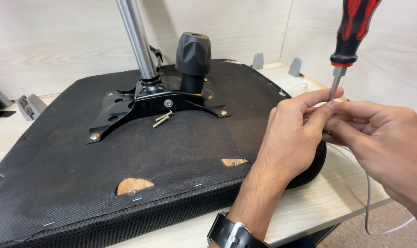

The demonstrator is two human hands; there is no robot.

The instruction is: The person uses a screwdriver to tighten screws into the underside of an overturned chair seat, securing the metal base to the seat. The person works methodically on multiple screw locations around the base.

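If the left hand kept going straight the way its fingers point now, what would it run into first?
The left hand points right and slightly up; it already touches the screwdriver shaft, with the right hand directly behind. So it would likely press into the right hand's fingers at once.

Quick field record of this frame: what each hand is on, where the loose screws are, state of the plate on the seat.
left hand: pinching the screwdriver shaft with the fingertips
right hand: fingers closed at the same low part of the shaft
screwdriver: red and black handle up, tip hidden by the fingers
loose screws: two, lying on the seat underside just in front of the plate
mounting plate: black, screw heads visible at three corners
seat underside: black fabric, lying on the wooden table
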